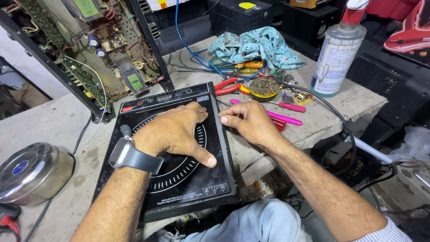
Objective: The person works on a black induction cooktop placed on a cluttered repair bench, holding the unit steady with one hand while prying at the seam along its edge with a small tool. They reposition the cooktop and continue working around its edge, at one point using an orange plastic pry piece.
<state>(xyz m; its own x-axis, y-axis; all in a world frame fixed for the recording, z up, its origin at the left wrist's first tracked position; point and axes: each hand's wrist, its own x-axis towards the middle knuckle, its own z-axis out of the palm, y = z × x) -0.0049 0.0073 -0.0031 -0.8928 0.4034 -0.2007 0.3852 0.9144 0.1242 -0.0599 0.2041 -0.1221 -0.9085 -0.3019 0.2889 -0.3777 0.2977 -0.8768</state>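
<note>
Left hand (177, 132) splayed flat on cooktop (179, 179).

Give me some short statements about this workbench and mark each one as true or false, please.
1. The left hand lies flat on the black induction cooktop. True.
2. The right hand holds the pink screwdriver. False: it rests at the cooktop's right edge, holding no tool.
3. A white plastic bottle stands at the right of the bench. True.
4. The red-handled pliers lie on the cooktop. False: they lie on the bench behind it.
5. The smartwatch is on the right wrist. False: it is on the left wrist.
</note>
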